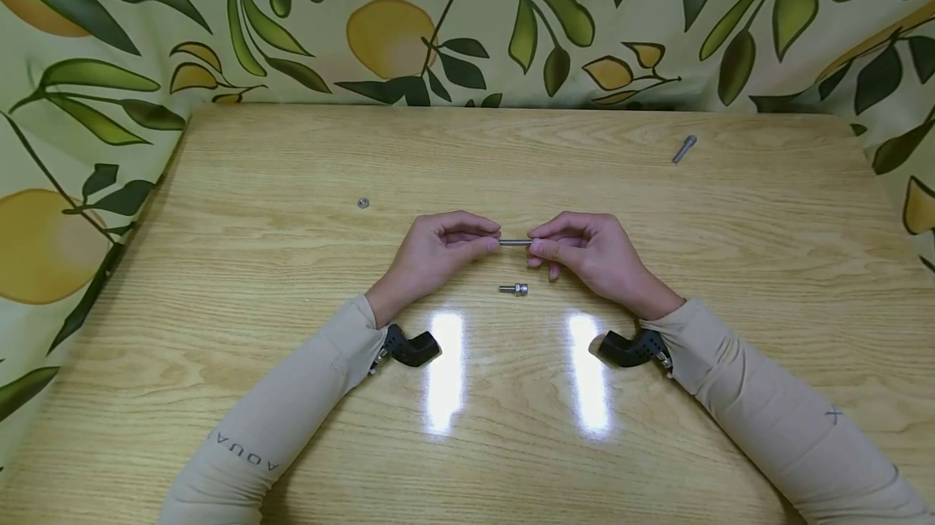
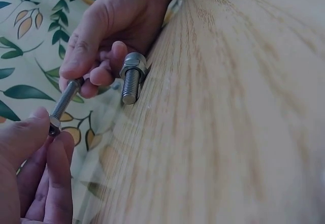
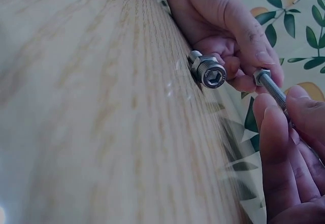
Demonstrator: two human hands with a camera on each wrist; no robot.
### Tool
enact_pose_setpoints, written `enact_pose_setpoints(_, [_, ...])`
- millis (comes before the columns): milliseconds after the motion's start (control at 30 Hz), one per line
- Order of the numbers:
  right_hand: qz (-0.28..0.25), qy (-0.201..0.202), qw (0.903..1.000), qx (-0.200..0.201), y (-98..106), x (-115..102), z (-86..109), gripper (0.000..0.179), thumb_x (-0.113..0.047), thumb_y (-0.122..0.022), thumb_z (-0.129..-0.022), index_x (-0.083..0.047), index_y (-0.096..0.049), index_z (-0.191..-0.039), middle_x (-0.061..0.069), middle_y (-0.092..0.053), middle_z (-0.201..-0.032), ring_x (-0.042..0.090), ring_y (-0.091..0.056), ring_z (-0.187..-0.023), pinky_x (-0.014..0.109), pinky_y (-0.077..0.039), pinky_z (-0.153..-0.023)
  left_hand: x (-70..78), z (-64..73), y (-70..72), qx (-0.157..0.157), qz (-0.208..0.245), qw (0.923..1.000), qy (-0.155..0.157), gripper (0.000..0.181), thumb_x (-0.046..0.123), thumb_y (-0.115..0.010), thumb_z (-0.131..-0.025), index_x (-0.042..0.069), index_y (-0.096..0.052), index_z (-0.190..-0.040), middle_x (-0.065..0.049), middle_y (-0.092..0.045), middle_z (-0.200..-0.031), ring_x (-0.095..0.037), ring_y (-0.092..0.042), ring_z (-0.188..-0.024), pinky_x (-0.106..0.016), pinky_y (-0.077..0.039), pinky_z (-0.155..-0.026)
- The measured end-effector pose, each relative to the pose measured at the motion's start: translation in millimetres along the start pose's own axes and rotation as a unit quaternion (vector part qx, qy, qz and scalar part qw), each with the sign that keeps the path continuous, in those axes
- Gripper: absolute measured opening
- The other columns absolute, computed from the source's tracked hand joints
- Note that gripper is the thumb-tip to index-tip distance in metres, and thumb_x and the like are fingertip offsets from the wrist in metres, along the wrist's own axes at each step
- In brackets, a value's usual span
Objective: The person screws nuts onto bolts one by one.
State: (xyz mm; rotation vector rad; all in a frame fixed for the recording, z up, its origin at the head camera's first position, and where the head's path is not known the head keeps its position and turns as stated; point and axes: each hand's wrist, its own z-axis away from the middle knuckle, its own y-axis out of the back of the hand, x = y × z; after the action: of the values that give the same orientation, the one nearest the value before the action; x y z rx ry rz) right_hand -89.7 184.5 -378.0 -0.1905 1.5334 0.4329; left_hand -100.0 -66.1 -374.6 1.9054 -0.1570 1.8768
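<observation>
My left hand [image 1: 445, 249] and right hand [image 1: 584, 253] meet over the middle of the table, with a threaded metal bolt [image 1: 515, 243] level between them. At its left end, the left thumb and fingers pinch a hex nut [image 3: 261, 75]. The right thumb and fingertips pinch the bolt's other end and cover most of it. Just below the hands, a short socket-head bolt [image 1: 507, 290] with a nut [image 2: 125, 67] close under its head lies on the table.
A loose nut [image 1: 364, 203] lies to the left on the wooden table [image 1: 256, 265]. Another bolt [image 1: 684, 149] lies at the far right. Leaf-patterned cloth [image 1: 511, 22] hangs behind the table, and a black wrist device [image 1: 412, 348] sticks out from under the left sleeve.
</observation>
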Motion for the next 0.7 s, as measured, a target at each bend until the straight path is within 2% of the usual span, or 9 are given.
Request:
enact_pose_setpoints(233, [-0.002, 0.012, 0.9999, -0.001, 0.2, 0.2, -0.1, 0.027, -0.014, -0.069, -0.09, 0.004, -0.066, -0.11, 0.001, -0.078, -0.085, 0.017, -0.073, -0.073, 0.032, -0.057, -0.058, -0.2, -0.4, 0.0, 0.01, -0.016, 0.9998, 0.007, 0.025, 0.038, -0.076, -0.083, 0.022, -0.075, -0.102, 0.003, -0.076, -0.101, -0.01, -0.072, -0.086, -0.027, -0.059, -0.077])
enact_pose_setpoints(400, [-0.004, 0.018, 0.9998, -0.003, 0.3, -0.5, 0.6, 0.027, -0.013, -0.068, -0.091, 0.004, -0.066, -0.11, 0.002, -0.078, -0.086, 0.017, -0.073, -0.073, 0.031, -0.057, -0.057, -1.2, -0.7, 0.4, 0.001, -0.018, 0.9998, -0.002, 0.025, 0.037, -0.074, -0.085, 0.019, -0.076, -0.102, 0.002, -0.076, -0.098, -0.012, -0.069, -0.077, -0.026, -0.058, -0.07])
enact_pose_setpoints(567, [-0.007, 0.019, 0.9998, -0.002, 0.2, -1.1, 0.9, 0.027, -0.013, -0.069, -0.09, 0.005, -0.066, -0.11, 0.003, -0.078, -0.087, 0.017, -0.073, -0.073, 0.031, -0.057, -0.057, -1.5, -0.7, 0.8, -0.006, -0.009, 0.9999, -0.011, 0.028, 0.034, -0.072, -0.087, 0.015, -0.075, -0.108, -0.001, -0.076, -0.101, -0.012, -0.068, -0.078, -0.025, -0.057, -0.07])
enact_pose_setpoints(700, [-0.002, 0.016, 0.9999, 0.0, 0.4, -1.1, 0.9, 0.026, -0.014, -0.069, -0.09, 0.003, -0.066, -0.11, 0.002, -0.078, -0.086, 0.017, -0.073, -0.072, 0.032, -0.057, -0.057, -1.8, -0.6, 0.6, -0.004, -0.002, 0.9998, -0.018, 0.029, 0.032, -0.074, -0.086, 0.014, -0.075, -0.109, 0.0, -0.076, -0.106, -0.01, -0.071, -0.086, -0.025, -0.059, -0.078])
